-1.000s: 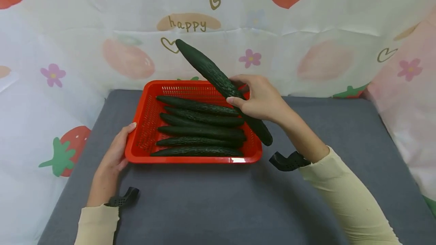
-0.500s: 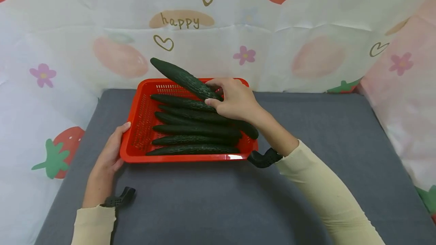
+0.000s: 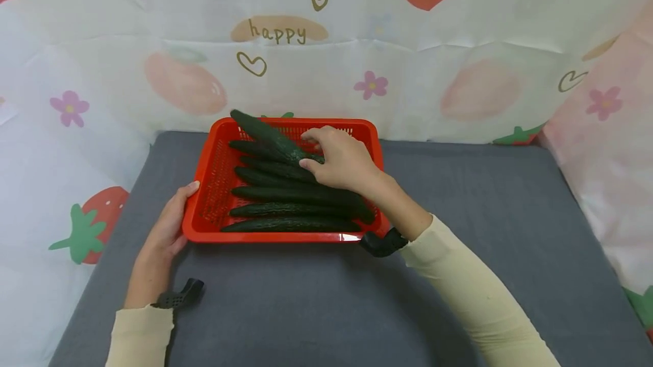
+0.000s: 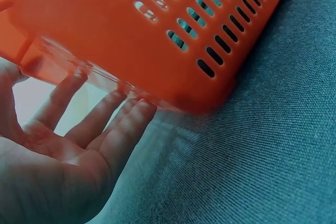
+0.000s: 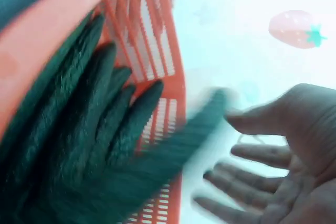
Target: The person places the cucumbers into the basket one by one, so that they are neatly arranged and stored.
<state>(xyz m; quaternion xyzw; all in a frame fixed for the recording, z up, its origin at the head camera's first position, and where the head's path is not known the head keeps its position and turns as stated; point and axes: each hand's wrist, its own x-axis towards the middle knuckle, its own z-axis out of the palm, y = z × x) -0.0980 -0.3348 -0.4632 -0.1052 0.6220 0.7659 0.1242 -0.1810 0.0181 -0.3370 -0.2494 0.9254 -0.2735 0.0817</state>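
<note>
A red plastic basket (image 3: 265, 237) sits on the grey cloth, with several dark green cucumbers (image 3: 291, 225) lying side by side in it. One more cucumber (image 3: 267, 137) lies aslant over them, its far tip raised over the back rim. Just above it is my right hand (image 3: 344, 160); in the right wrist view its fingers (image 5: 252, 177) are spread, apart from the blurred cucumber. At the basket's left side my left hand (image 3: 165, 228) holds the rim, thumb on top. The left wrist view shows fingertips (image 4: 139, 111) against the basket's underside edge.
The grey cloth-covered table (image 3: 296, 299) extends in front of the basket and to its right. A patterned white curtain (image 3: 408, 95) hangs right behind the basket. Black wrist mounts (image 3: 382, 244) stick out from both wrists.
My right hand has moved left and down with the cucumber, which now rests on the others in the basket; the fingers have come off it. My left hand has stayed at the rim.
</note>
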